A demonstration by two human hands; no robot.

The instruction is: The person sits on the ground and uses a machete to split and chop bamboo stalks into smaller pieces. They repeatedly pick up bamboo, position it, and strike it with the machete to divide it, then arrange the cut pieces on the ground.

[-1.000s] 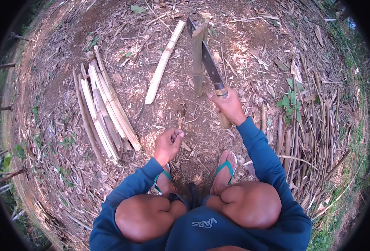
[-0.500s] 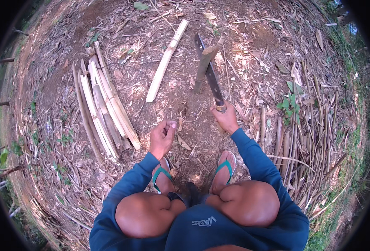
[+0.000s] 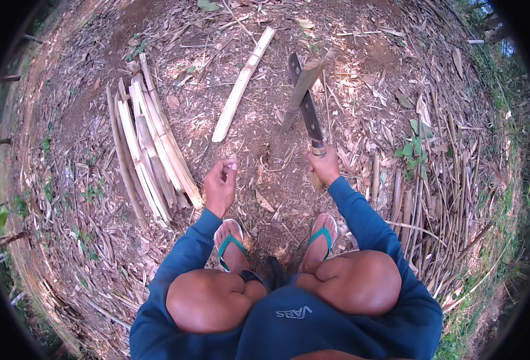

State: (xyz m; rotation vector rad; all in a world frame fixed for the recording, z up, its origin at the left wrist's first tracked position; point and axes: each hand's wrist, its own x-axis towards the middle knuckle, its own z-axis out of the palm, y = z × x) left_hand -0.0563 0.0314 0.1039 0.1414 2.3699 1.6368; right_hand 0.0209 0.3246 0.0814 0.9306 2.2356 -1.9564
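Note:
My right hand [image 3: 325,165] is wrapped round the handle of a machete [image 3: 310,117] with a dark blade and a row of holes along it. The blade points away from me and crosses a short split length of bamboo [image 3: 301,90], which leans across it and covers part of it. Whether the edge is sunk into the bamboo, I cannot tell. My left hand [image 3: 221,186] hangs over the ground ahead of my left foot, fingers curled and thumb pressed to them, with nothing visible in it. Farther off, a pale split strip [image 3: 244,84] lies on the ground.
At the left lies a bundle of split pale pieces [image 3: 157,141] beside darker poles. A large heap of thin brown sticks [image 3: 439,192] spreads over the right side, with a green leafy plant [image 3: 413,153] among them. Dry leaves litter the soil. My sandalled feet [image 3: 232,243] are close below my hands.
My left hand has drawn leftward, away from the machete. The blade and the bamboo crossing it have shifted slightly right in the picture, still together.

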